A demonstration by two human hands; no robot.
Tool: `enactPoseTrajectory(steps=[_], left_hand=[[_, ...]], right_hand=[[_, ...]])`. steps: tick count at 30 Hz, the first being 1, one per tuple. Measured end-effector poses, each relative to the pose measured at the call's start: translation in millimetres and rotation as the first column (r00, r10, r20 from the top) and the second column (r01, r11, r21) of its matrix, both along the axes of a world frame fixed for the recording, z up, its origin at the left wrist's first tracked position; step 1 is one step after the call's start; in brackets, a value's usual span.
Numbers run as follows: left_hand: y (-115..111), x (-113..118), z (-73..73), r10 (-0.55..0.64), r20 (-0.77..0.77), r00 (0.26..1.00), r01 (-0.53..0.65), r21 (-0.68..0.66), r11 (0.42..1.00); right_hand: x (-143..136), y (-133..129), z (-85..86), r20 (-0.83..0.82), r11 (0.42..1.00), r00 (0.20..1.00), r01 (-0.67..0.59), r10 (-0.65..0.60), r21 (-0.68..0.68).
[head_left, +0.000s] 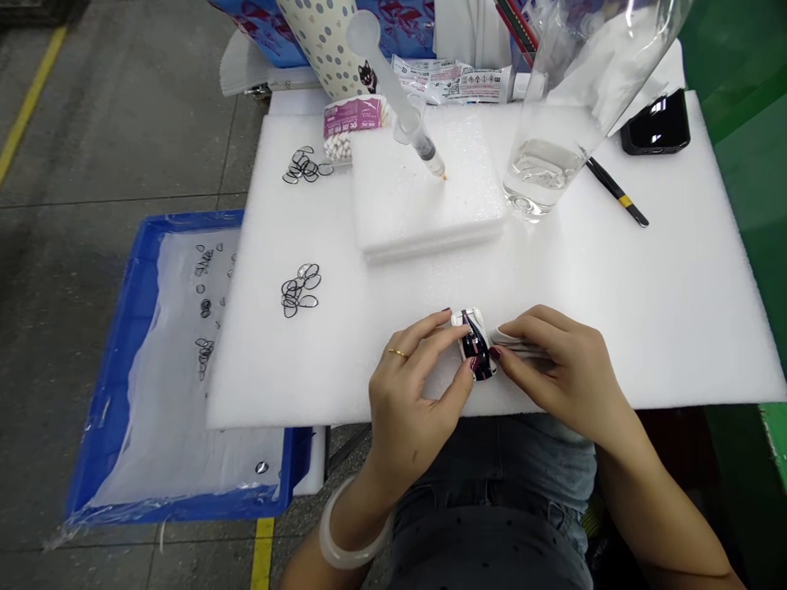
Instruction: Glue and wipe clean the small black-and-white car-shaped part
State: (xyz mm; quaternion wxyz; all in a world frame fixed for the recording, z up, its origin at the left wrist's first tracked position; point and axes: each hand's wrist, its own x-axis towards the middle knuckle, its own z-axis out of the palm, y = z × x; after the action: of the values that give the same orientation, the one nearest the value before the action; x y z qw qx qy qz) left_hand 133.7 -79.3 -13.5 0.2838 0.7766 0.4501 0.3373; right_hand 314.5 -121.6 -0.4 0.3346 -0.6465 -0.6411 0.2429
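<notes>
The white foam sheet (615, 311) carried a small dark part (476, 344) near its front edge. The left hand (411, 393) pinched it steady; the right hand (559, 369) pinched tweezers (522, 348) beside it. Light, level pressure seemed best.

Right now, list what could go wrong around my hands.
1. The small part is pinched only by fingertips of the left hand while the right hand works tweezers at it; a slip could scratch or flick it away.
2. The bottle holds liquid and stands behind the hands; a reach forward might tip it.
3. The syringe stands stuck in a foam block and may topple.
</notes>
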Motion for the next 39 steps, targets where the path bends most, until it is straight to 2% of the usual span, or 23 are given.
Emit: enactPoseTrajectory(steps=[6,8,11,14,19,31,39], left_hand=[[4.6,-3.7,3.1,-0.033,-0.039,0.999,0.033,-0.011,0.999],[12.5,-9.0,6.0,-0.114,-0.051,0.992,0.111,-0.063,0.992],[26.9,-17.1,9.8,-0.295,-0.035,0.955,0.286,-0.152,0.946],[36.9,-20.0,9.4,-0.391,-0.019,0.920,0.384,-0.150,0.911],[37.9,-17.7,4.5,-0.371,-0.004,0.929,0.369,-0.089,0.925],[36.3,-15.7,1.0,-0.326,0.024,0.945,0.327,-0.047,0.944],[34.7,-14.2,1.6,-0.308,0.021,0.951,0.308,-0.030,0.951]], right_hand=[[1.4,-1.4,-1.6,-0.012,1.000,1.000,0.001,-0.001,0.005],[1.9,-2.1,-1.4,-0.028,1.000,1.000,-0.006,0.006,-0.005],[1.9,-2.1,0.9,-0.048,0.999,0.999,-0.016,0.014,-0.038],[0.4,-0.3,4.5,-0.029,0.995,1.000,-0.009,0.006,-0.096],[-3.2,3.5,8.2,0.034,0.991,0.999,0.005,0.000,-0.136],[-1.4,5.2,13.2,0.017,0.986,1.000,-0.003,0.006,-0.169],[-5.0,3.9,9.3,0.089,0.993,0.996,0.003,0.007,-0.117]])
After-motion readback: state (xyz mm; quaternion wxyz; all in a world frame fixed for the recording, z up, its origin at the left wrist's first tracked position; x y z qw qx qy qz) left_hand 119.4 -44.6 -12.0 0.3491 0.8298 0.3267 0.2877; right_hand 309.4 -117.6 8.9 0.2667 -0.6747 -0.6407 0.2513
